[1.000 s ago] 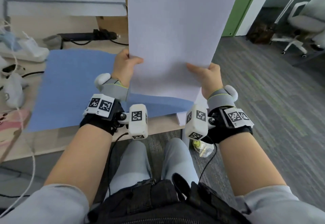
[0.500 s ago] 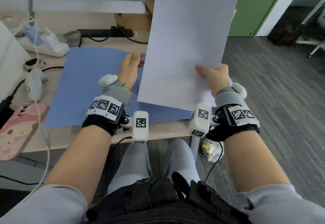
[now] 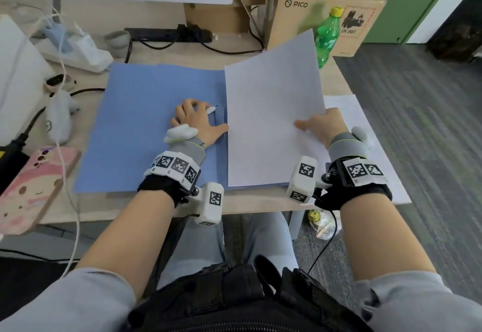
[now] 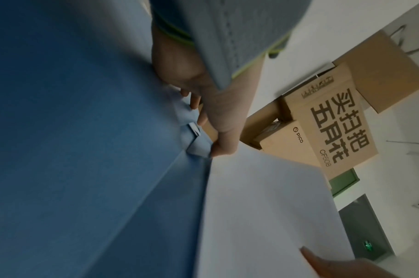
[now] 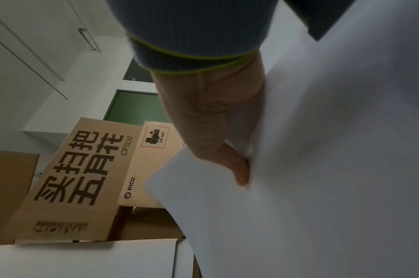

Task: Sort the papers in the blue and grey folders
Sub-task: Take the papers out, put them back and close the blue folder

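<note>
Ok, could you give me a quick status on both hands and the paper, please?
Left hand lifting the clip in the open blue folder. Right hand pinching the white sheet, tilted over the folder's right half. Nothing blocking.

Green bottle beside cardboard boxes; pink phone, power strip on desk.

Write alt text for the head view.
The right hand holds a white sheet over an open blue folder on a desk, while the left hand works the folder's clip.
</note>
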